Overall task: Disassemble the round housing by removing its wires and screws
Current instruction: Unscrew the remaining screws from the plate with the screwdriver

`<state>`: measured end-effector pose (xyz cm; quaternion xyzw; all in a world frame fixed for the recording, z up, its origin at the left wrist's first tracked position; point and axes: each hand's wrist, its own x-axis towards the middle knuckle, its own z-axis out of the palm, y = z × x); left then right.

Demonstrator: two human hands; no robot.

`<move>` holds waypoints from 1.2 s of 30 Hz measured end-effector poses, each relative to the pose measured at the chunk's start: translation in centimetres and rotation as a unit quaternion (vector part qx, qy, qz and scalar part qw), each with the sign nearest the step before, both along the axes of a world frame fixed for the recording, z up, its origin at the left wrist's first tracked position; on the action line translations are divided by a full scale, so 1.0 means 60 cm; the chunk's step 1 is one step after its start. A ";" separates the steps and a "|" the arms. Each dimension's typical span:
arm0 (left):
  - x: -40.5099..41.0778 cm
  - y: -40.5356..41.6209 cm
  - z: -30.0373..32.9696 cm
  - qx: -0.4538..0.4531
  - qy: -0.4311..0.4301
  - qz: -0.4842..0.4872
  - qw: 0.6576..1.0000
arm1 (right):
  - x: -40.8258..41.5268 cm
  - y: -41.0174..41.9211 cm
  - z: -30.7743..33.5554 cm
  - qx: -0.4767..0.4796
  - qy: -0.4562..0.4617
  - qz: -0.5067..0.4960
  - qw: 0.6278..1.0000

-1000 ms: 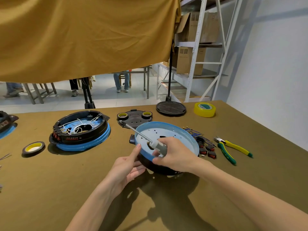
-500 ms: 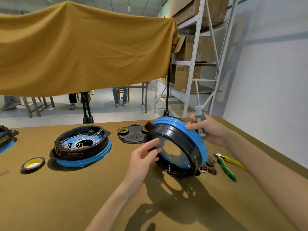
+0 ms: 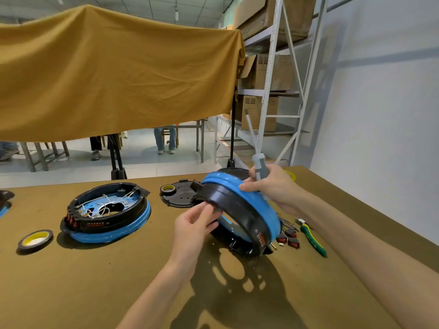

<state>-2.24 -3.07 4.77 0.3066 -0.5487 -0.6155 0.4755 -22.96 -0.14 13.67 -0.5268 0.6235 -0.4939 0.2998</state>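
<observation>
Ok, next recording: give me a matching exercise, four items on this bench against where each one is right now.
Things:
1. grey-handled screwdriver
2. tilted blue-and-black round housing
3. green-and-yellow pliers
4. yellow-cored black tape roll

Places:
A. lying flat at the table's far left
B. lying right of the red switches
C. upright in the right hand
D. propped on edge between both hands

Pairs: 1-C, 2-D, 3-B, 4-A

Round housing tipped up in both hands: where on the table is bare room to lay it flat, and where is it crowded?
Bare cloth lies near the person, in front of the round housing and left forearm. Bare too: the gap between it and the second housing. Crowded: right of it, red switches and pliers; behind, a black plate.
</observation>
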 end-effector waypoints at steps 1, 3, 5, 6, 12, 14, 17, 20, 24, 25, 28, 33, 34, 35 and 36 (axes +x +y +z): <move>0.014 -0.003 0.001 0.029 0.003 -0.003 1.000 | 0.022 0.002 -0.003 0.003 0.021 0.004 1.000; 0.049 -0.011 0.000 0.099 0.009 -0.012 0.995 | 0.065 0.005 -0.012 0.002 0.072 0.023 0.997; 0.085 -0.020 -0.003 0.163 0.033 -0.033 0.986 | 0.106 0.005 -0.025 0.001 0.099 0.077 0.992; 0.100 -0.022 -0.006 0.181 0.039 -0.042 0.982 | 0.124 0.002 -0.035 0.012 0.106 0.105 0.989; 0.141 -0.029 -0.051 0.239 0.010 -0.019 0.971 | 0.198 -0.027 -0.108 0.087 0.123 0.106 0.983; 0.142 -0.033 -0.073 0.266 -0.026 -0.039 0.963 | 0.204 -0.026 -0.134 0.128 0.143 0.098 0.976; 0.123 -0.045 -0.108 0.263 -0.118 0.005 0.958 | 0.196 -0.017 -0.170 0.173 0.166 0.100 0.966; 0.104 -0.062 -0.131 0.269 -0.127 0.028 0.954 | 0.164 -0.005 -0.172 0.182 0.119 0.091 0.972; 0.085 -0.081 -0.149 0.280 -0.137 -0.021 0.950 | 0.099 0.006 -0.157 0.147 0.068 0.042 0.986; 0.079 -0.084 -0.150 0.278 -0.145 -0.036 0.949 | 0.088 0.009 -0.157 0.136 0.065 0.038 0.988; 0.062 -0.094 -0.152 0.262 -0.166 -0.072 0.948 | 0.061 0.020 -0.166 0.089 0.069 0.026 0.993; 0.065 -0.107 -0.169 0.264 -0.134 -0.086 0.951 | 0.035 0.043 -0.174 -0.022 0.099 -0.022 0.995; 0.066 -0.107 -0.171 0.264 -0.130 -0.087 0.952 | 0.033 0.046 -0.177 -0.038 0.094 -0.036 0.994; 0.067 -0.107 -0.173 0.262 -0.128 -0.088 0.952 | 0.032 0.049 -0.179 -0.052 0.088 -0.048 0.994; 0.066 -0.107 -0.174 0.259 -0.127 -0.089 0.953 | 0.031 0.050 -0.180 -0.064 0.083 -0.055 0.993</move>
